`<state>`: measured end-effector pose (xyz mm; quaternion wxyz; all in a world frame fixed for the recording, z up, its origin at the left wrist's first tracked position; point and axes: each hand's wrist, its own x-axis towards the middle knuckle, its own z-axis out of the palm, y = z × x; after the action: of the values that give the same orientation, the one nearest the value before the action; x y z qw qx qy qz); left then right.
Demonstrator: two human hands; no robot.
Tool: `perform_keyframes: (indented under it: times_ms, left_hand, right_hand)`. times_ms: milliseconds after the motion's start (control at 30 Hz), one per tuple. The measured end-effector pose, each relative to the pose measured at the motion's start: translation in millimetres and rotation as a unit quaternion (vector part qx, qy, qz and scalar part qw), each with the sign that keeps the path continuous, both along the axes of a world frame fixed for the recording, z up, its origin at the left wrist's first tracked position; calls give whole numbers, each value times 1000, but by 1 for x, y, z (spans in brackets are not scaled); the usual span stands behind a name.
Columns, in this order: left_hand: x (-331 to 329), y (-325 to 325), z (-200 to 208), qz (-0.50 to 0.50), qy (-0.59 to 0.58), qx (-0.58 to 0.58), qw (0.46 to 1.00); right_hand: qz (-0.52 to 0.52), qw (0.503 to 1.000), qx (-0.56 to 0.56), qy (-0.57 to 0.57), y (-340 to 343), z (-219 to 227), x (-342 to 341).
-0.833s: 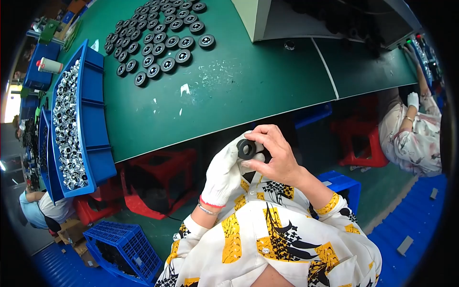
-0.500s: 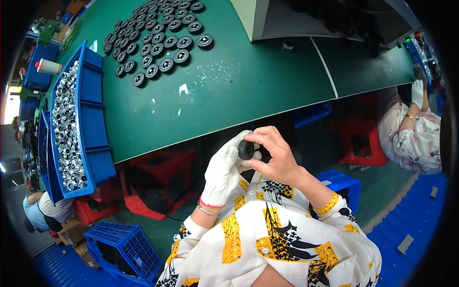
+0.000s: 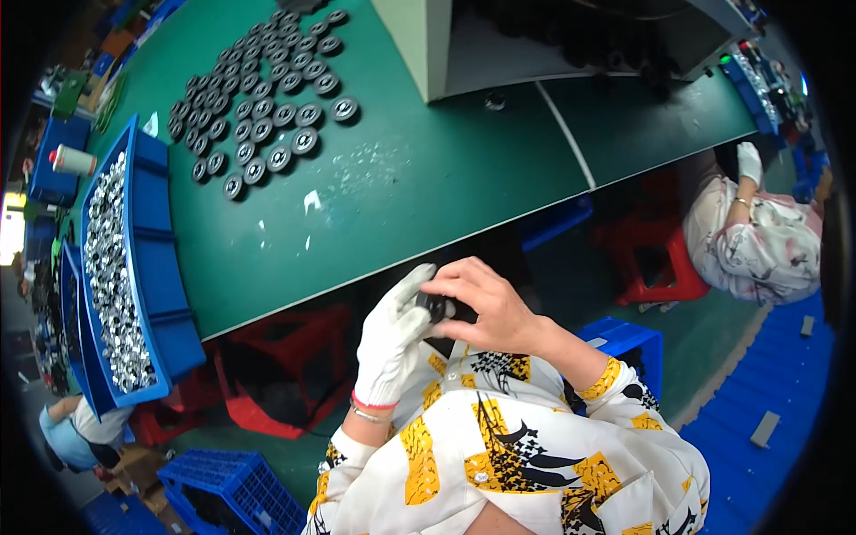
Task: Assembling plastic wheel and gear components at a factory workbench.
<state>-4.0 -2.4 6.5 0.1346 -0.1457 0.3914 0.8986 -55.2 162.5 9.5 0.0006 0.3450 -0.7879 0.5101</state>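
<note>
My left hand [image 3: 387,343], in a white knitted glove with a red cuff edge, is closed on one side of a small black wheel [image 3: 434,307]. Bare fingers of my right hand [image 3: 490,308] grip the same wheel from the other side, thumb below and fingers above. Both hands are in front of my body, just off the near edge of the green table [image 3: 374,236]. Much of the wheel is hidden behind fingers. Many similar black wheels [image 3: 280,160] with silvery centres lie flat in a cluster on the table's far left part.
A blue bin [image 3: 165,267] of shiny metallic parts [image 3: 116,276] stands left of the table. A pale-sided box-like housing [image 3: 415,45] rises at the back. Red stools [image 3: 267,392] and a blue crate [image 3: 227,490] are below. Another person [image 3: 749,241] sits at far right.
The wheel has turned between my fingers, and my hands hold it more closely covered. The whole view has shifted, so the table's wheels appear lower and further left.
</note>
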Motion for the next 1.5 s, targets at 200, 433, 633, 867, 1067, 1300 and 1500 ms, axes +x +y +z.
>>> perform_keyframes:
  times_ms: [200, 433, 633, 867, 1067, 1300, 1500]
  left_hand:
    - [-8, -5, 9, 16, 11, 112, 994]
    - [-15, -6, 17, 22, 23, 304, 952]
    - [-12, -11, 14, 53, 7, 275, 960]
    - [-12, -14, 3, 45, 24, 261, 964]
    - [-11, -14, 4, 50, 21, 242, 969]
    - [-9, -13, -1, 57, 34, 234, 970]
    - [-6, -13, 0, 59, 26, 202, 977]
  right_hand:
    - [-159, 987, -23, 28, 35, 21, -75]
    - [-317, 917, 205, 130, 58, 13, -185]
    - [-228, 960, 160, 31, 42, 16, -181]
    - [-176, 950, 181, 186, 27, 6, -142]
    - [-175, 956, 186, 143, 24, 13, -136]
    - [-123, 981, 103, -104, 16, 24, -101]
    - [25, 917, -134, -374, 2, 27, -40]
